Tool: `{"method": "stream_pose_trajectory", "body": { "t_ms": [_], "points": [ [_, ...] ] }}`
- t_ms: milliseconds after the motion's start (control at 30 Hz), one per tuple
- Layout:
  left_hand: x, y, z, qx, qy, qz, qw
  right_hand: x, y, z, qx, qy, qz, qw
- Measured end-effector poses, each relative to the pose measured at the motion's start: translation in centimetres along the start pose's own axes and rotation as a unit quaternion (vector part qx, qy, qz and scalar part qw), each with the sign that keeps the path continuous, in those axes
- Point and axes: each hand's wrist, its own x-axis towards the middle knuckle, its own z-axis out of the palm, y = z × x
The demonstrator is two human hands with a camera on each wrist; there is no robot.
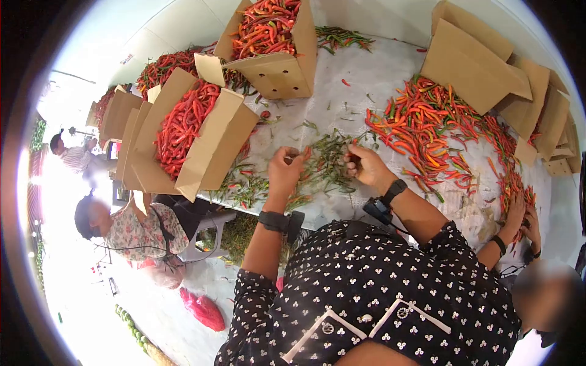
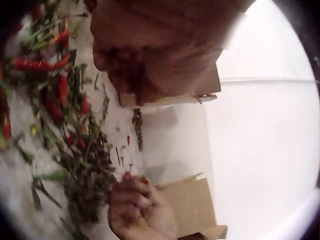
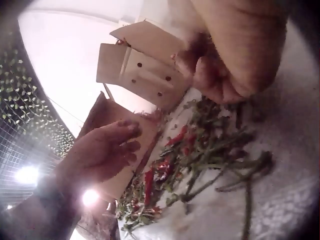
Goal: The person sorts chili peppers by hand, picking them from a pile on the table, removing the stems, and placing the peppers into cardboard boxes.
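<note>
White wall (image 1: pixel 378 15) behind pale-covered table (image 1: pixel 384 67). Head view: stem heap (image 1: pixel 332 161) near centre, toward 2 o'clock, between left hand (image 1: pixel 287 177) and right hand (image 1: pixel 369 166); loose chillies (image 1: pixel 421 134) farther out at 2, filled carton (image 1: pixel 224 143) at 10. Left wrist view: right hand at 6, fingers curled, red at tips; can't tell whether clamped on anything. Right wrist view: left hand at 8, fingers half bent; grip I can't tell either. Risk, I judge: red pieces (image 3: pixel 150 182) at 7, tangled among stems, could be overlooked. Chillies look slim, red-orange, some green; stems thin, dull green.
</note>
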Motion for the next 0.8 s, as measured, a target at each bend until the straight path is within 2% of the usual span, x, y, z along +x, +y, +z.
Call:
{"method": "stream_pose_trajectory", "body": {
  "t_ms": [33,67,133,167,233,267,333,467,533,567,633,733,767,800],
  "points": [
    [0.2,0.0,-0.4,0.100,0.030,0.076,0.992,0.0,0.0,-0.7,0.006,0.012,-0.002,1.000],
    [0.6,-0.7,-0.7,0.101,0.031,0.076,0.992,0.1,0.1,-1.2,0.011,0.024,-0.006,1.000],
    [1.4,-2.0,-0.8,0.303,0.013,0.229,0.925,-0.1,0.0,-1.2,0.003,0.033,-0.002,0.999],
    [1.7,-2.7,-0.4,0.304,0.014,0.229,0.925,-0.1,-0.1,-1.2,0.003,0.018,0.006,1.000],
    [1.6,-2.7,0.9,0.403,-0.069,0.168,0.897,-0.2,-0.1,-1.1,0.003,0.002,0.015,1.000],
    [1.6,-2.7,1.3,0.403,-0.069,0.169,0.897,-0.3,0.0,-1.0,-0.012,0.017,0.010,1.000],
    [1.8,-2.9,2.0,0.476,-0.059,0.165,0.862,-0.6,-0.1,-0.7,-0.029,0.032,0.003,0.999],
    [1.7,-3.1,2.2,0.460,-0.062,0.155,0.872,-1.4,0.1,0.0,-0.087,0.037,-0.017,0.995],
    [0.9,-1.5,1.8,0.287,-0.065,0.162,0.942,-1.4,0.1,0.6,-0.108,0.042,-0.026,0.993],
    [0.7,-1.1,1.9,0.288,-0.065,0.162,0.941,-1.5,0.2,0.8,-0.115,0.043,-0.022,0.992],
    [0.4,-0.6,2.2,0.131,-0.110,0.150,0.974,-1.1,0.5,1.2,-0.122,0.040,-0.018,0.992],
    [-0.3,0.1,2.6,0.137,-0.126,0.185,0.965,-0.7,0.7,2.1,-0.118,0.004,-0.037,0.992],
    [-0.3,0.0,2.6,0.136,-0.125,0.186,0.965,-0.7,0.8,2.5,-0.153,0.011,-0.045,0.987],
    [-0.2,-0.1,2.6,0.141,-0.131,0.228,0.955,-0.8,0.8,2.8,-0.188,0.018,-0.054,0.981]
  ]
}}
